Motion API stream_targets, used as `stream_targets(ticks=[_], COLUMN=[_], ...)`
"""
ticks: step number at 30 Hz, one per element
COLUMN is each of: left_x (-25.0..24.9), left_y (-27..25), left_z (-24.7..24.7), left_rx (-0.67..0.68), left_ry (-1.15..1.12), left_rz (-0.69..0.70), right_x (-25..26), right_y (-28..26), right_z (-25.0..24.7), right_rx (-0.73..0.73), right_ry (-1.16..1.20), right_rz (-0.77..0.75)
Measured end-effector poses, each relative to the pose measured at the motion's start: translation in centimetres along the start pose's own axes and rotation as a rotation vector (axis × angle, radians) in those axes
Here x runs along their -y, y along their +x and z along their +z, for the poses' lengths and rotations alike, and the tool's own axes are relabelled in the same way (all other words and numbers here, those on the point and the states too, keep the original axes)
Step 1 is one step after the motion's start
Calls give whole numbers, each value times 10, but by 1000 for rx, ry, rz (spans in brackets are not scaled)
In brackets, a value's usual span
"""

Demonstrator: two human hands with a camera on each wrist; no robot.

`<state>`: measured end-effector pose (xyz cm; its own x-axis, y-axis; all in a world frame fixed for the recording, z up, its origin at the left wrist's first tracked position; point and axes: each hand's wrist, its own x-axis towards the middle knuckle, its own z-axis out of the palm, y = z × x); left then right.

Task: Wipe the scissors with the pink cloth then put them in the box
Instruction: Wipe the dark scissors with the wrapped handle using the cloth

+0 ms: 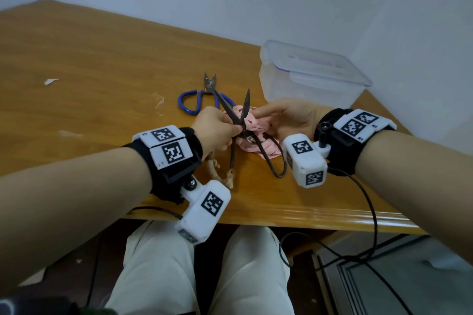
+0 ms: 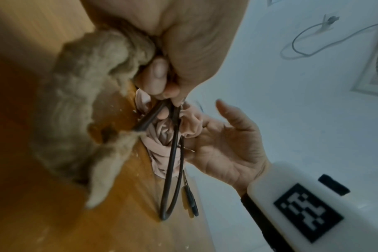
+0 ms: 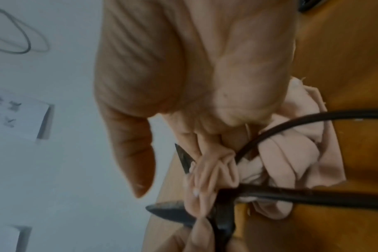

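The dark scissors [image 1: 236, 120] are held near the middle of the table [image 1: 89, 64], blades spread in a V pointing toward 12 o'clock, handles trailing toward 6 o'clock. They are pinched at the pivot by the left hand [image 1: 217, 128], its fingers and thumb curled round the joint; the hand sits at 9 o'clock of the pivot. One handle bears a tan wrapping [image 1: 217, 171], seen below the left hand; in the left wrist view the wrapping [image 2: 86, 95] is blurred.

The pink cloth [image 1: 256, 135] is bunched on the table just at 3 o'clock of the pivot, touching the scissors, with the bare handle loop lying across it. It is gripped by the right hand [image 1: 289, 120], whose fingers are pressed into the folds against one blade; in the right wrist view the cloth [image 3: 291, 162] is seen gathered under the palm, with one finger left extended free of it.

A second pair with blue handles, the blue scissors [image 1: 199, 100], lies flat on the table at 11 o'clock of the hands, apart from them. The box [image 1: 307, 77], clear plastic with its lid resting on top, stands at 1 o'clock of the hands, near the right hand but not touching it.
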<state>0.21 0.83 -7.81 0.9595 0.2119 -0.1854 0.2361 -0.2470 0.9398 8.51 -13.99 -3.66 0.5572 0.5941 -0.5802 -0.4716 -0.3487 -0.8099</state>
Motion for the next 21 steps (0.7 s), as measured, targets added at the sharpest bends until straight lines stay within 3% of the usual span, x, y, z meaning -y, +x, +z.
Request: stream_targets(ticks=[6,11,15,21], left_x=[0,3,1,0], left_y=[0,0,-1,-4], left_z=[2,6,6,3], left_rx=[-3,-27,-28,-31], left_ry=[23,95,129,198], left_rz=[0,71,96,129], right_x=[-2,-9,-12,-15], right_y=[2,7,10,21], right_z=[-2,10,18,27], right_rx=[-290,-338,-403,-529], right_ry=[-360,-367,-218,-429], right_rz=[-89,-103,-83,-121])
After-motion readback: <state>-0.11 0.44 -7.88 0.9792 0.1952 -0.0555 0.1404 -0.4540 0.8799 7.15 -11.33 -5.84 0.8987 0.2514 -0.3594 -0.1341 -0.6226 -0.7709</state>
